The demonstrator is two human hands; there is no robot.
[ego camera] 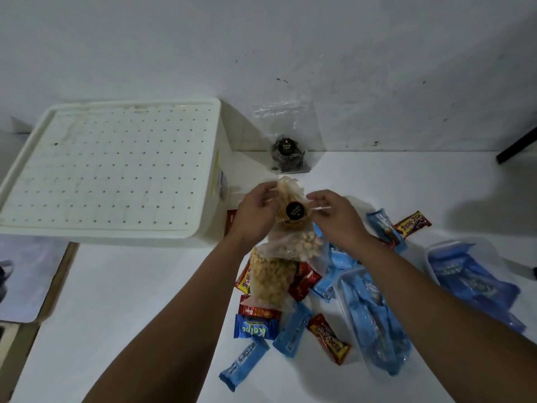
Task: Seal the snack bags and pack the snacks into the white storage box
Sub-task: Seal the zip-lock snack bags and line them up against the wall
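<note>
A clear bag of yellow stick snacks with a round black label [292,212] is held upright above the white table. My left hand [255,212] grips its left side near the top. My right hand [337,216] pinches its right edge, where a thin white strip sticks out. The white storage box [215,181] stands at the left with its dotted lid on. A clear zip bag with dark snacks and a black label [287,152] leans against the wall behind. Two clear bags of pale round snacks [273,274] lie just below my hands.
Several red and blue wrapped bars [255,330] lie scattered on the table [130,301] near me. Two clear plastic containers with blue packets [476,274] sit at the right. A black rod [517,146] slants at the far right. The table's left edge drops off beside the box.
</note>
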